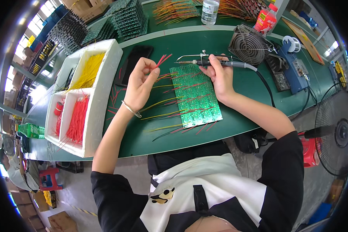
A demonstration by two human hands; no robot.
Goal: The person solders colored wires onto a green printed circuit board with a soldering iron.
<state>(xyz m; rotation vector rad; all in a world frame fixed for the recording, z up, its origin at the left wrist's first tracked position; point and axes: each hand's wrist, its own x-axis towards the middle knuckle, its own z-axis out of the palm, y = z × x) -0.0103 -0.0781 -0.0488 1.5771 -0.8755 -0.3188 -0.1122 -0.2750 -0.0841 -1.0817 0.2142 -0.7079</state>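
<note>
My left hand (142,77) is closed in a pinch on several short red wires (164,60), whose ends stick up past the fingertips. In my right hand (220,75) is a soldering iron (205,62), its tip pointing left above the far edge of a green circuit board panel (197,96). A thin curved metal tube with a clamp runs along the iron. The panel lies flat on the green bench between my hands. Red, yellow and black wires (164,101) stick out of it, mostly to the left. Loose red wires lie left of my left wrist.
A white foam box (111,71) with yellow and red wires stands left, beside a black phone (133,62). Behind are stacked boards (129,19), a clear bottle (210,11) and a red bottle (265,19). At right sit a square fan (246,45) and a blue solder stand (294,67).
</note>
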